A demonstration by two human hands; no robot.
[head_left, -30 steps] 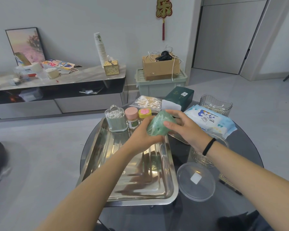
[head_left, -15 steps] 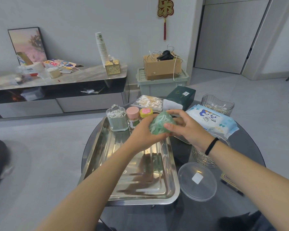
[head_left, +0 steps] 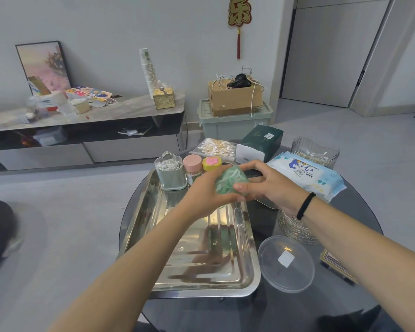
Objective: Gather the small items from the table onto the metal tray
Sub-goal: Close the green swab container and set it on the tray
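A green translucent box (head_left: pixel 230 182) with white sticks inside is held above the far end of the metal tray (head_left: pixel 153 236). My left hand (head_left: pixel 207 195) cups it from the left and below. My right hand (head_left: pixel 261 184) grips its right side with thumb and fingers. At the tray's far edge stand a clear cotton-swab holder (head_left: pixel 169 172), a pink-lidded jar (head_left: pixel 192 166) and a small yellow jar with a pink top (head_left: pixel 211 163). The rest of the tray is bare metal.
On the dark round table lie a clear round lid (head_left: pixel 286 263), a glass jar of pins (head_left: pixel 295 227), a blue wipes pack (head_left: pixel 307 174), a dark green tissue box (head_left: pixel 261 142), a bag of cotton swabs (head_left: pixel 216 147) and a ribbed clear container (head_left: pixel 314 152).
Both hands, still holding the green box, have dropped slightly toward the tray; the right hand's fingers have shifted around the box's right side.
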